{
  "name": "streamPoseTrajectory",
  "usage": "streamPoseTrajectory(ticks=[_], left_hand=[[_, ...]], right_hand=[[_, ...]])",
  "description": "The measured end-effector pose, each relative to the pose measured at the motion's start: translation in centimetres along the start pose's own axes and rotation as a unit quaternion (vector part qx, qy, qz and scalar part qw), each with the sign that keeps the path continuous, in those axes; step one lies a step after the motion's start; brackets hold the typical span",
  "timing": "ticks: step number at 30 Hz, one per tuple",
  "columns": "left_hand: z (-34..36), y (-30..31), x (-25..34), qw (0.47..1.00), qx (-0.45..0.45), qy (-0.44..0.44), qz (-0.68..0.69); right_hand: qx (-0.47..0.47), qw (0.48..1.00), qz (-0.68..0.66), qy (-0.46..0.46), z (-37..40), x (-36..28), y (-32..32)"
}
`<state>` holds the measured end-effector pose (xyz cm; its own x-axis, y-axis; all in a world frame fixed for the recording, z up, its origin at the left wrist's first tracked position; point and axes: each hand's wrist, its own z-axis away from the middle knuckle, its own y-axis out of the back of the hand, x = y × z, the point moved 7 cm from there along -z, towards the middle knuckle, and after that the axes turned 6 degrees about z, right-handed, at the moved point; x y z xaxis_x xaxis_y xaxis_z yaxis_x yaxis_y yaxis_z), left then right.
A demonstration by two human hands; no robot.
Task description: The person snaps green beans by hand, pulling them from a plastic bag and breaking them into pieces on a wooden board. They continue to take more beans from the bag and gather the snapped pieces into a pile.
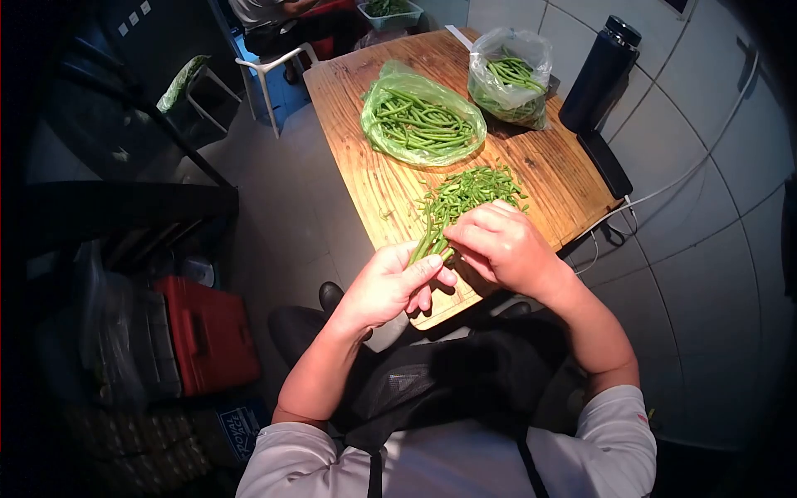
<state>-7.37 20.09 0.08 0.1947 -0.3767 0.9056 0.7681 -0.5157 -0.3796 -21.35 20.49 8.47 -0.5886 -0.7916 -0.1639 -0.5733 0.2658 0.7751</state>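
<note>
Seen from the head camera, a bean bunch [429, 236] is gripped over the near edge of the table [357, 178], the left hand [388, 284] closed round its lower end and the right hand [501, 245] clamped on it alongside. A cut pile [471, 189] is seen just behind, a green bag [422, 124] and a clear bag [510, 79] farther back.

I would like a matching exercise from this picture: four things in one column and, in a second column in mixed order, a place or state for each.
Things
1. bottle
2. red box
3. green bag
4. bean bunch

Places or states
a. on the floor, left of the table
b. lying open on the table
c. held between the left hand and the right hand
d. upright, at the table's right side

Pairs: 1-d, 2-a, 3-b, 4-c
</note>
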Motion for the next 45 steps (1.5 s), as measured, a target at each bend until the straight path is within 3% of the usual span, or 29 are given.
streamPoseTrajectory(ticks=[7, 9, 11, 14, 18, 20, 22, 23, 26, 30, 31, 35, 38, 40, 42, 45], left_hand=[[0.1, 0.0, 0.0, 1.000, -0.005, -0.005, -0.018], [0.3, -0.5, 0.3, 1.000, -0.005, -0.001, -0.021], [0.4, -0.5, 0.3, 1.000, -0.014, 0.003, -0.021], [0.6, -0.5, 0.3, 1.000, -0.022, 0.009, -0.017], [0.5, -0.2, 0.3, 1.000, -0.009, 0.008, -0.017], [0.6, 0.1, 0.0, 1.000, 0.002, 0.003, 0.003], [0.7, 0.1, -0.1, 1.000, 0.002, 0.008, 0.012], [0.8, 0.0, 0.0, 1.000, -0.003, 0.014, 0.010], [0.9, 0.1, -0.2, 0.999, -0.025, 0.025, 0.021], [0.9, -0.1, -0.6, 0.999, -0.042, 0.029, 0.018], [0.9, -0.1, -0.7, 0.998, -0.045, 0.031, 0.030], [0.8, 0.1, -0.3, 0.997, -0.051, 0.027, 0.054], [0.9, 0.3, -0.1, 0.997, -0.051, 0.020, 0.049], [0.9, 0.2, -0.1, 0.997, -0.057, 0.017, 0.048], [0.9, 0.1, 0.0, 0.996, -0.066, 0.013, 0.051], [1.2, -0.3, 0.7, 0.995, -0.074, 0.009, 0.069]], right_hand=[[-0.008, 1.000, 0.024, 0.014, 0.9, 0.3, -0.6], [-0.012, 0.990, -0.102, -0.094, 1.3, 1.2, -0.9], [-0.028, 0.949, -0.235, -0.208, 2.0, 2.2, -1.7], [-0.068, 0.816, -0.435, -0.376, 3.7, 3.3, -3.9], [-0.016, 0.764, -0.517, -0.385, 3.4, 3.6, -3.6], [0.076, 0.839, -0.415, -0.343, 3.1, 4.7, -2.6], [0.039, 0.953, -0.136, -0.269, 2.2, 5.5, -1.1], [0.028, 0.930, -0.201, -0.308, 3.1, 6.9, -2.5], [0.023, 0.967, -0.098, -0.235, 2.2, 5.7, -1.6], [0.031, 0.996, -0.083, 0.001, 0.1, 1.4, 0.0], [0.008, 0.998, -0.058, 0.018, 0.0, 0.9, 0.0], [-0.004, 0.998, -0.052, 0.020, 0.7, 1.1, -0.7], [0.013, 0.994, -0.096, -0.041, 0.9, 1.0, -1.0], [0.006, 0.956, -0.241, -0.166, 1.8, 1.9, -2.1], [-0.015, 0.867, -0.400, -0.297, 3.0, 2.6, -3.8], [-0.003, 0.791, -0.513, -0.334, 3.0, 2.2, -4.5]])
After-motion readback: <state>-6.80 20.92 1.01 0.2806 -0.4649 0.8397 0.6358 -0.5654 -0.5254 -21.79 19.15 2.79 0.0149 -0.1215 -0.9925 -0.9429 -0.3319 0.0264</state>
